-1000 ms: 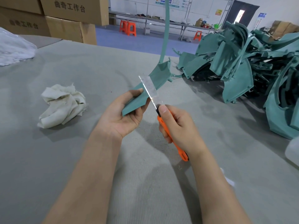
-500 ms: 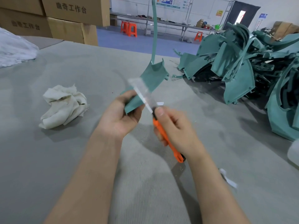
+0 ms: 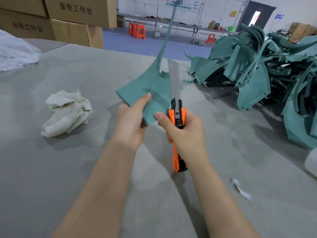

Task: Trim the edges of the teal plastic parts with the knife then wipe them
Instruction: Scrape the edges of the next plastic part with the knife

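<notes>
One teal part (image 3: 151, 93), one knife (image 3: 176, 117), one rag (image 3: 66, 112), two hands.

The left grip (image 3: 132, 122) and right grip (image 3: 186, 133) are bare. The left forearm (image 3: 103, 186) and right forearm (image 3: 221, 196) are unsleeved. Fingernails (image 3: 158, 115) are short.

At the centre of the frame the left hand (image 3: 132, 124) holds a plastic part (image 3: 149, 90) above the table (image 3: 85, 169). The right hand (image 3: 185, 133), just right of it, holds the knife (image 3: 178, 110) with the blade along the part's right edge (contact cannot be told). A rag (image 3: 66, 112) lies on the table at centre left. A pile of parts (image 3: 257, 66) sits on it at upper right. Boxes (image 3: 75, 18) stand behind the table at upper left, and stools (image 3: 137, 30) stand beyond, at top centre.
</notes>
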Tool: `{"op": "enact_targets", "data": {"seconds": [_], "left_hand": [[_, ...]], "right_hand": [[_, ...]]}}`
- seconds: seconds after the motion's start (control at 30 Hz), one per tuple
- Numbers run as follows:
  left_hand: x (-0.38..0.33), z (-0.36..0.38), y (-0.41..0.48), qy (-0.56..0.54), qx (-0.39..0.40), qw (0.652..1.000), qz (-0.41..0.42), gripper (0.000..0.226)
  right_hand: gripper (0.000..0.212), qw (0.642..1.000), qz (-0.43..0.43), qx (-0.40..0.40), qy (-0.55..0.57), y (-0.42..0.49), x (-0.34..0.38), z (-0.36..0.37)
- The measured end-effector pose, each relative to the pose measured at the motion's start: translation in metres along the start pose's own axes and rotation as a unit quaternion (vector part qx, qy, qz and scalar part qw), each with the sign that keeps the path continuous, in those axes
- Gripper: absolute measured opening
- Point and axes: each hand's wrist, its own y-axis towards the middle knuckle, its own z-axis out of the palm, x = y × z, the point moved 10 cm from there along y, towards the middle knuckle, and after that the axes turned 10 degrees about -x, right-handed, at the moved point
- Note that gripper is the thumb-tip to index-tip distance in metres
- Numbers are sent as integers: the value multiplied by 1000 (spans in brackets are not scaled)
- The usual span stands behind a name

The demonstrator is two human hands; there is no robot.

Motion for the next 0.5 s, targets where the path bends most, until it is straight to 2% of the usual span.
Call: {"op": "enact_targets", "data": {"seconds": [0.13, 0.27, 0.37, 0.5], "left_hand": [[0, 4, -2, 16, 17, 1000, 18, 21], [4, 8, -6, -46, 33, 998, -41, 9], [2, 3, -3, -57, 12, 997, -41, 9], [-1, -3, 2, -24, -5, 1000, 4, 11]], "right_hand": [[20, 997, 42, 40, 44, 0, -4, 4], [15, 991, 59, 80, 85, 4, -2, -2], [27, 996, 60, 2, 64, 16, -9, -28], [22, 995, 51, -67, -50, 22, -18, -46]]}}
